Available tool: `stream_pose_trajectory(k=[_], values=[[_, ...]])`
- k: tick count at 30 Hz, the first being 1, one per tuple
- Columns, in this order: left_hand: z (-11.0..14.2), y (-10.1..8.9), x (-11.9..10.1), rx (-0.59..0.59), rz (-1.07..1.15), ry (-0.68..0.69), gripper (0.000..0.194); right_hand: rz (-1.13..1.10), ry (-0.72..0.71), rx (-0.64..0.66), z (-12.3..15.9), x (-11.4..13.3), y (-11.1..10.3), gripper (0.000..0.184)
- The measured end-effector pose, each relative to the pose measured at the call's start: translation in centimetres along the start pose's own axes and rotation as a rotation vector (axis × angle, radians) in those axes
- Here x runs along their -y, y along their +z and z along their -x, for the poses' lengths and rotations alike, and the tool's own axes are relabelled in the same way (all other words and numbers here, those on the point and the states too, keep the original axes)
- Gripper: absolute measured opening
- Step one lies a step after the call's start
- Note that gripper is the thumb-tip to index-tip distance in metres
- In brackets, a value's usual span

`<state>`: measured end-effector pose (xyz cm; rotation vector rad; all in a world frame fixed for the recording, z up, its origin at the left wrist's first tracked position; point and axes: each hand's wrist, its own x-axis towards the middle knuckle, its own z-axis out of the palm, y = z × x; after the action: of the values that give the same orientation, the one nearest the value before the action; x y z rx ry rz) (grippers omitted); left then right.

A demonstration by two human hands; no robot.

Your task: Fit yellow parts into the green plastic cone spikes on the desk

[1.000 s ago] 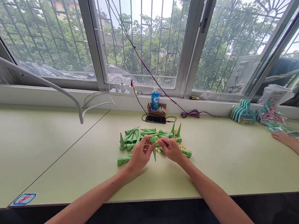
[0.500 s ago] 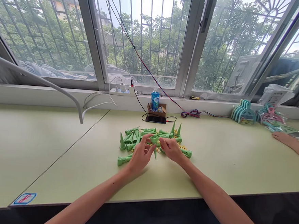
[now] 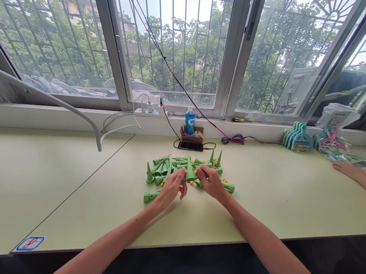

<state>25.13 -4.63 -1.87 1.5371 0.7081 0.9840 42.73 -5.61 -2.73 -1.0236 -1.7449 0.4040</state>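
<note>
Green cone [image 3: 190,170] in hand, the person worked about midway between the near and far edges of the pale green surface [image 3: 269,193], and from my distant seat I saw plenty crowding it. Right behind lay a heap of green parts [image 3: 160,169], tubes and cones jumbled together, with small yellow pieces [image 3: 225,181] mixed in at its right side. One loose tube [image 3: 151,196] lay just beside the left wrist, and both hands blocked my sight of the heap's front. Against the far edge I noted a phone [image 3: 190,146], a small box [image 3: 187,140] with a blue bottle [image 3: 189,123], and a coiled cable [image 3: 234,138]. Turquoise plastic goods [image 3: 298,141] stood toward the far right corner, where a co-worker's hand [image 3: 345,168] rested near the right edge.

The cone was smooth and plain green, its tip up, its wide end low and toward me. The left hand [image 3: 171,188] gripped that wide end between thumb and fingers. The right hand [image 3: 211,183] had its fingertips drawn together close to the cone; I could not tell whether they pinched anything.

Half a second earlier the cone had pointed downward with its round mouth uppermost; now it was flipped, while the heap looked unchanged.
</note>
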Motion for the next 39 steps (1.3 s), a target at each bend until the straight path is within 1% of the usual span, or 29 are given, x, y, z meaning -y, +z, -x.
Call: stream_pose_trajectory(k=[3, 7, 10, 16, 20, 24, 27, 29, 31, 34, 36, 39], values=[[0.1, -0.1, 0.4, 0.05, -0.077, 0.039, 0.037, 0.017, -0.032, 0.022, 0.0, 0.1, 0.1, 0.038], [0.3, -0.2, 0.8, 0.054, -0.213, 0.095, 0.029, 0.038, -0.037, 0.032, 0.1, 0.0, 0.3, 0.039], [0.3, -0.2, 0.8, 0.019, -0.263, 0.133, 0.026, 0.05, -0.028, 0.04, 0.1, -0.3, 0.3, 0.041], [0.1, -0.2, 1.2, -0.068, -0.4, 0.259, 0.022, 0.113, -0.035, 0.032, 0.0, -0.6, 0.5, 0.046], [0.1, -0.2, 1.1, -0.095, -0.457, 0.282, 0.023, 0.111, -0.03, 0.031, -0.1, -0.6, 0.5, 0.047], [0.3, 0.0, 0.6, -0.109, -0.408, 0.237, 0.025, 0.097, 0.002, -0.012, -0.1, -0.6, 0.6, 0.044], [0.2, 0.0, 0.4, -0.156, -0.324, 0.193, 0.03, 0.052, 0.025, -0.047, -0.1, -0.4, 0.5, 0.042], [0.1, 0.0, 0.4, -0.162, -0.239, 0.162, 0.031, 0.016, 0.038, -0.053, -0.1, -0.2, 0.3, 0.041], [-0.1, 0.0, 0.4, -0.115, -0.127, 0.114, 0.033, -0.003, 0.046, -0.046, -0.1, 0.0, 0.2, 0.039], [-0.2, 0.1, 0.3, 0.01, -0.007, 0.038, 0.034, -0.011, 0.04, -0.014, 0.0, 0.1, 0.2, 0.038], [-0.2, 0.1, 0.4, 0.06, -0.009, 0.021, 0.034, -0.013, 0.029, 0.004, 0.0, 0.1, 0.3, 0.037], [-0.1, 0.0, 0.8, 0.071, -0.032, 0.049, 0.036, -0.015, 0.019, 0.022, 0.1, -0.1, 0.4, 0.036]])
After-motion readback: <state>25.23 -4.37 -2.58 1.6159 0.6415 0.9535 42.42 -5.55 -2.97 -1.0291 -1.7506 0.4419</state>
